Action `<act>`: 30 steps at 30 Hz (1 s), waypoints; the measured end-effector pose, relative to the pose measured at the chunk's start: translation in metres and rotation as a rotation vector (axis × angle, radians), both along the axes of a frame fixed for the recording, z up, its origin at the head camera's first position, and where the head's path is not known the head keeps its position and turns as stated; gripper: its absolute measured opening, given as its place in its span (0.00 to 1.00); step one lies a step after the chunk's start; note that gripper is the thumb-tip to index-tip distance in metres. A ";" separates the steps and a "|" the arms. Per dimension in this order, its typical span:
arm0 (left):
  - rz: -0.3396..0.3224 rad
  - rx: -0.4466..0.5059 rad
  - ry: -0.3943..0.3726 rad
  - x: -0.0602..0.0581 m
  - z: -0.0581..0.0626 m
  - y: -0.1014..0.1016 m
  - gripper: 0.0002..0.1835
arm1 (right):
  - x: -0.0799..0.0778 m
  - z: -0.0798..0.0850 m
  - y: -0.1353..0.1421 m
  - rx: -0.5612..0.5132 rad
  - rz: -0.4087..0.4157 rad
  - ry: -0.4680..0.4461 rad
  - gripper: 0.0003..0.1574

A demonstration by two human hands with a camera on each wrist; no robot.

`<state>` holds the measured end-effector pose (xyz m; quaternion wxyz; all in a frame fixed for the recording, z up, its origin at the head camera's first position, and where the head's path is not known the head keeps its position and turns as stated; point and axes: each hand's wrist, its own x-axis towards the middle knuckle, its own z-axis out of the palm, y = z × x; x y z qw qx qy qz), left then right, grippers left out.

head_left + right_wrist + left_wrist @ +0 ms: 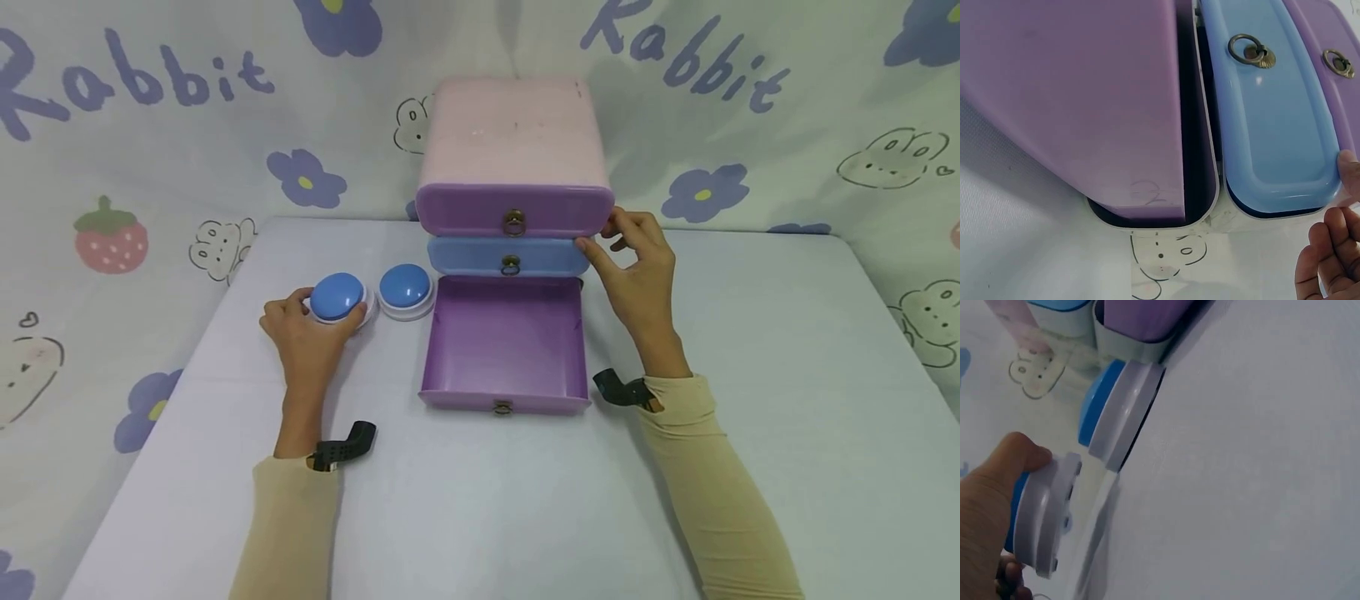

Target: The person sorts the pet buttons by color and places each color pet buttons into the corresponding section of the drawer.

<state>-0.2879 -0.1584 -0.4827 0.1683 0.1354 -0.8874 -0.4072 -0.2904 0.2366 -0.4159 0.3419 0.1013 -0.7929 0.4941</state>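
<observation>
My left hand (313, 342) grips a round push button (337, 296) with a blue dome and white base, thumb on one side and fingers on the other. In the left wrist view, the gripped button's underside (1060, 528) is tilted, apart from the tabletop. A second blue-and-white button (405, 287) sits just right of it. My right hand (641, 279) holds the right front edge of a pink drawer cabinet (517, 133), thumb by the blue middle drawer (468, 256) and fingers at the side. The purple bottom drawer (504, 333) is pulled out; the upper two look closed.
The cabinet stands at the back of a white-covered table (487, 500). Behind it hangs a printed cloth (345, 108) with flowers and rabbits. Brass ring pulls (513, 221) hang on the drawer fronts. The pulled-out drawer juts toward me between my arms.
</observation>
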 end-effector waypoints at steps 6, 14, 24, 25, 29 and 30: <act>-0.034 0.028 -0.004 0.006 0.017 0.002 0.44 | 0.001 0.000 0.001 -0.018 0.004 -0.001 0.30; -0.148 0.052 0.020 0.013 0.042 0.025 0.40 | -0.001 -0.001 0.002 -0.018 0.017 0.007 0.30; -0.350 0.035 0.114 0.022 0.053 0.066 0.39 | -0.001 -0.001 0.002 -0.013 0.007 -0.004 0.30; -0.372 0.032 0.114 0.023 0.052 0.070 0.40 | -0.001 -0.001 0.002 -0.012 0.006 -0.006 0.30; -0.444 0.027 0.108 0.027 0.048 0.084 0.42 | -0.001 -0.001 0.002 -0.014 0.008 -0.006 0.30; -0.456 0.025 0.103 0.028 0.047 0.088 0.42 | -0.002 -0.002 0.002 -0.014 0.007 -0.006 0.30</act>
